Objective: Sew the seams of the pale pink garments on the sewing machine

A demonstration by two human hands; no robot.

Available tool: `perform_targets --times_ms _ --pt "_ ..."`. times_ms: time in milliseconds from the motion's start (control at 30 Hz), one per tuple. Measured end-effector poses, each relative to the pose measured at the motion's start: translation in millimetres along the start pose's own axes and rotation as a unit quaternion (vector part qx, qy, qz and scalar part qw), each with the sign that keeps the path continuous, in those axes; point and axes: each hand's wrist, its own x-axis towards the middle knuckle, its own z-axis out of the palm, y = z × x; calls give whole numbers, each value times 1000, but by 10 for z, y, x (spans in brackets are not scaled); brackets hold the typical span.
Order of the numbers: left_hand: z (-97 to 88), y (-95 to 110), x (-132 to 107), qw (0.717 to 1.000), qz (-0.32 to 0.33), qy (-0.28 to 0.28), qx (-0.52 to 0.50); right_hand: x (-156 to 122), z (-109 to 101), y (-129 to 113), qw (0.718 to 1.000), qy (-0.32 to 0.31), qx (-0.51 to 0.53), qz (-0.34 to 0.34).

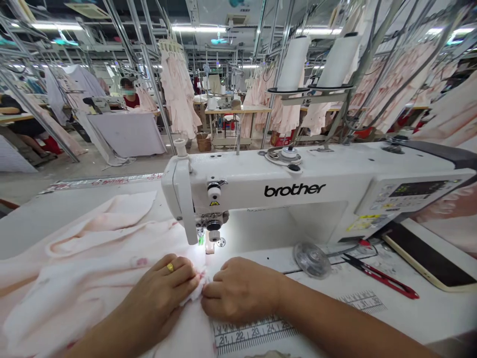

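Fingers [182, 272] of both hands close narrowly on a small bunched fold of pale pink cloth [93, 278], pinching it from opposite sides. The left hand [160, 293], with a gold ring [170, 267] on one finger, lies on the cloth, and the right hand [240, 291] reaches in over the sewing table [410, 318]. The bunched fold sits just in front of the presser foot [213, 235] of a white Brother sewing machine [294, 189], close to the brightly lit needle area. From there the cloth spreads in loose folds across the left side of the table and over its near edge.

A printed ruler [253, 333] runs along the near edge of the table, under and to the right of the right hand. Toward the right edge lie a clear round disc [312, 260], red-handled thread snips [380, 276] and a dark tablet in a cream case [425, 256]. Two white thread cones [294, 63] stand on a stand behind the machine. Pale pink garments [179, 89] hang from metal racks beyond it, and farther back a person in a red top [130, 99] sits at another machine.
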Motion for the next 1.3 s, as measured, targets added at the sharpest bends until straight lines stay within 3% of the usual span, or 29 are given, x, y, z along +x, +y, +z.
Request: perform_targets --times_ms 267,467,667,833,1000,1167,1300 --pt "2 -202 147 998 -16 -21 54 18 18 53 992 -20 11 125" --pt "10 -228 157 998 -11 -21 56 -7 63 101 988 -10 51 144" --pt "-54 -310 151 980 -159 -33 -117 -24 5 133 986 -5 85 146" --pt "-98 -339 158 961 -223 -61 -148 -22 -12 146 986 -13 84 145" --pt "-48 -359 117 977 -164 -61 -124 -20 -58 149 986 -32 78 143" --pt "42 -295 82 997 -52 -46 14 -41 -57 173 986 -5 93 137" --pt "98 -217 67 997 -46 -32 56 -46 -23 204 980 15 66 187"
